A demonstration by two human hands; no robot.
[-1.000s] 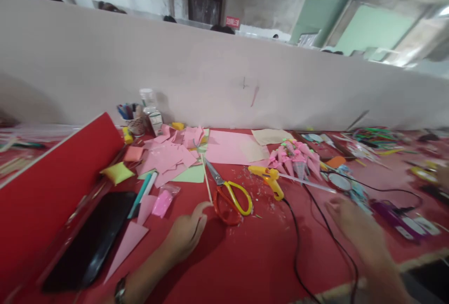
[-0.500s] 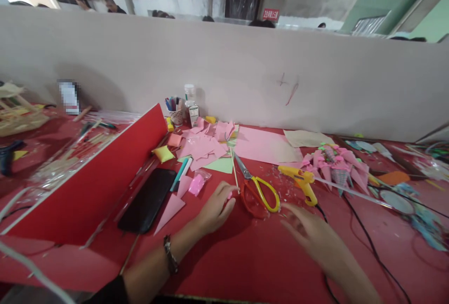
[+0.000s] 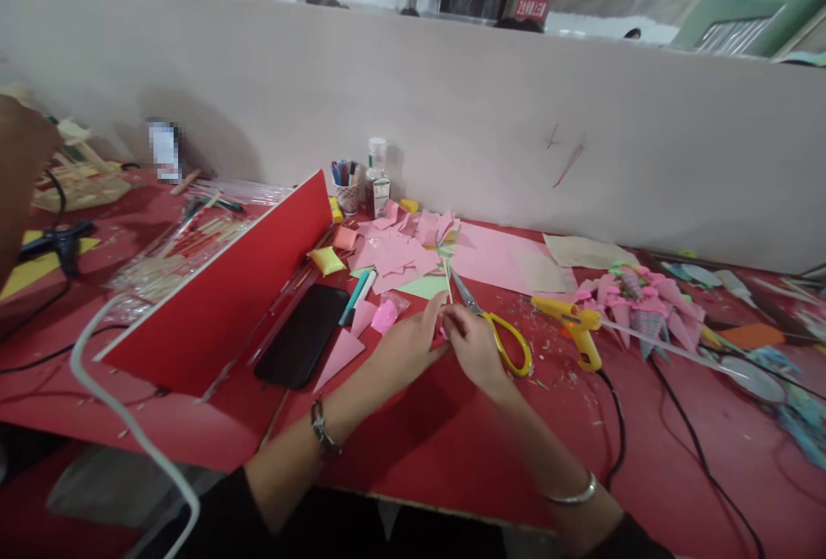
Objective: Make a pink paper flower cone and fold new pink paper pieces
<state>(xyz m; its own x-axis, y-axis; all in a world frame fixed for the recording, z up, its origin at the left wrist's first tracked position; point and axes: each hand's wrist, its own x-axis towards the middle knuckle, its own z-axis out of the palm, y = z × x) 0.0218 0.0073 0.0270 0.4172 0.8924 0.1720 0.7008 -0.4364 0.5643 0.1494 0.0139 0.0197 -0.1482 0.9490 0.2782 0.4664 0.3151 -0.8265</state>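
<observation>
Two hands, the left hand (image 3: 408, 337) and the right hand (image 3: 476, 351), meet above the red surface (image 3: 413, 447), fingers bunched together; what they pinch I can't tell. The stick (image 3: 447, 270) shows just beyond them, scissors (image 3: 477, 308) just right, glue gun (image 3: 584, 334) farther right, phone (image 3: 303, 335) left.
</observation>
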